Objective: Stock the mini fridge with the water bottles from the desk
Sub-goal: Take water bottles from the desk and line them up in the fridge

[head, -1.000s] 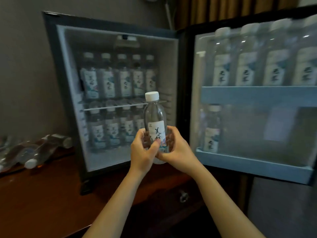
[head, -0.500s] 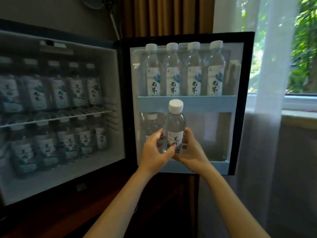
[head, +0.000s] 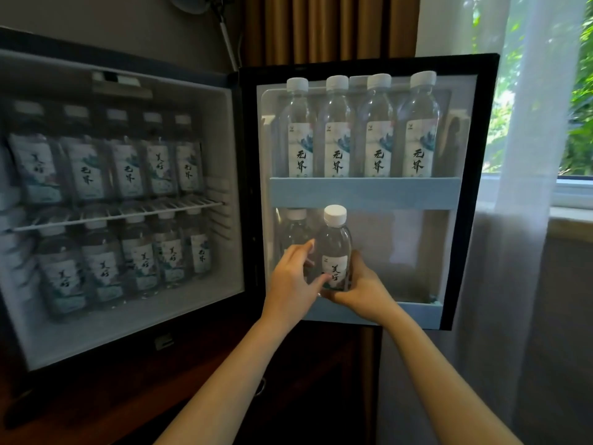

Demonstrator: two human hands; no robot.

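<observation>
- held bottle (head: 334, 245): the white label reads "美好" in black brush script; the small mark above it is too small to read.
- upper door-shelf bottles (head: 337, 139): all four labels read "无界".
- fridge bottles (head: 128, 168): the labels read either "美好" or "无界", and several are blurred.

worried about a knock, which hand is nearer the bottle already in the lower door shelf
Left. The left hand overlaps the shelved water bottle from the front; the right hand grips the held water bottle from its other side, farther off.
</observation>
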